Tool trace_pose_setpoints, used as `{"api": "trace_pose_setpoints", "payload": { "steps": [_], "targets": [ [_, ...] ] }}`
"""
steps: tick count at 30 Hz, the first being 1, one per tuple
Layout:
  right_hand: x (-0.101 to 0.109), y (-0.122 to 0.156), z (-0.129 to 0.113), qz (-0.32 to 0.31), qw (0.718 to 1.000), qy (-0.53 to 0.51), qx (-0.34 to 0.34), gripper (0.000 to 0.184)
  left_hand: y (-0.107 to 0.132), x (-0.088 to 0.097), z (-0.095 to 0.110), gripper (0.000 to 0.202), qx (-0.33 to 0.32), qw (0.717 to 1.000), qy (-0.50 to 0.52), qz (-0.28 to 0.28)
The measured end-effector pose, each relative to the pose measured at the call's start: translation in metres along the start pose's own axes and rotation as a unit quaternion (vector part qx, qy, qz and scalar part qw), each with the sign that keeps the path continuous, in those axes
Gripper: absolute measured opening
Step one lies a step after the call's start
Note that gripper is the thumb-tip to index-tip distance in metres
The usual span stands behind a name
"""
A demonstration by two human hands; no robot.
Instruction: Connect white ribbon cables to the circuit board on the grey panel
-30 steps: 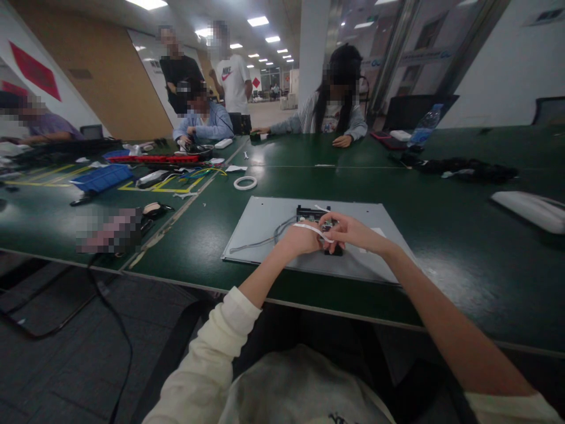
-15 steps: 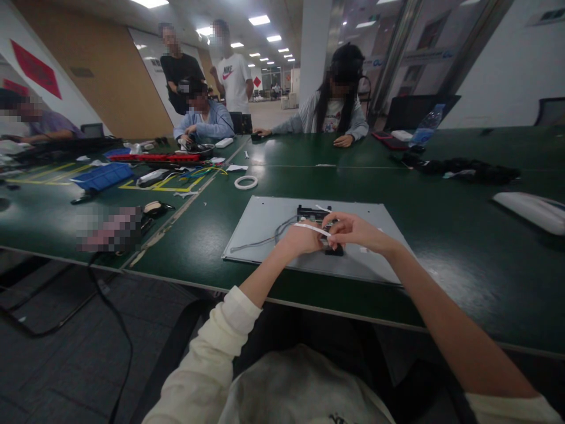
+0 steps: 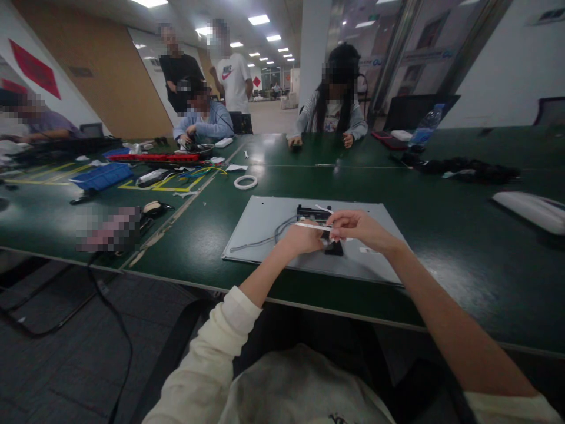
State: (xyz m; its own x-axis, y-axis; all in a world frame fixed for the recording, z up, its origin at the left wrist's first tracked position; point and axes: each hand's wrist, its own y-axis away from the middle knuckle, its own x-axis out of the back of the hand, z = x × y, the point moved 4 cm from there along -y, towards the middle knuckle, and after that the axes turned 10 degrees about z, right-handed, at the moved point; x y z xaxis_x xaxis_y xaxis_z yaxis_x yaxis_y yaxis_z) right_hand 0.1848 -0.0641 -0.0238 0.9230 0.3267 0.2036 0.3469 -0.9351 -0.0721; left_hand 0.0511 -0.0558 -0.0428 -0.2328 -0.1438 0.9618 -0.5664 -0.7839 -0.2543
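My left hand [image 3: 303, 238] rests low over a black bracket-like part [image 3: 334, 248] in the middle of a flat light-grey panel [image 3: 256, 221]. Its fingers curl in at that part, and what they grip is hidden. Across the back of this hand runs a narrow white tape strip [image 3: 311, 226]. My right hand [image 3: 355, 227] pinches the strip's right end between thumb and fingertips, just right of the left hand. A second short white strip [image 3: 324, 208] sticks up behind the fingers. Thin grey cables [image 3: 253, 243] trail left across the panel.
A white tape roll [image 3: 245, 182] lies behind the panel. Leftward are a blue tray [image 3: 102, 175], wrenches and coloured wires. A white rounded object [image 3: 532, 210] and a water bottle [image 3: 426, 126] stand at the right. Co-workers sit across the green table [image 3: 445, 229].
My right hand has shifted slightly right and up, and the strip lies straighter and more level. My left hand has barely moved. Across the table, a co-worker's hand has drawn inward.
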Motion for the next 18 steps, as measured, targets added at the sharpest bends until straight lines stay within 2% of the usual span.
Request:
{"api": "trace_pose_setpoints", "payload": {
  "steps": [11, 18],
  "targets": [
    [0.0020, -0.0015, 0.0049, 0.029, 0.999, -0.034, 0.002, 0.033, -0.0029, -0.0101, -0.0033, 0.022, -0.009, 1.000, -0.017, 0.013],
    [0.0017, -0.0048, 0.0081, 0.055, 0.995, -0.084, 0.013, 0.028, -0.0013, -0.0045, 0.0024, 0.021, -0.028, 0.999, -0.027, 0.008]
  ]
}}
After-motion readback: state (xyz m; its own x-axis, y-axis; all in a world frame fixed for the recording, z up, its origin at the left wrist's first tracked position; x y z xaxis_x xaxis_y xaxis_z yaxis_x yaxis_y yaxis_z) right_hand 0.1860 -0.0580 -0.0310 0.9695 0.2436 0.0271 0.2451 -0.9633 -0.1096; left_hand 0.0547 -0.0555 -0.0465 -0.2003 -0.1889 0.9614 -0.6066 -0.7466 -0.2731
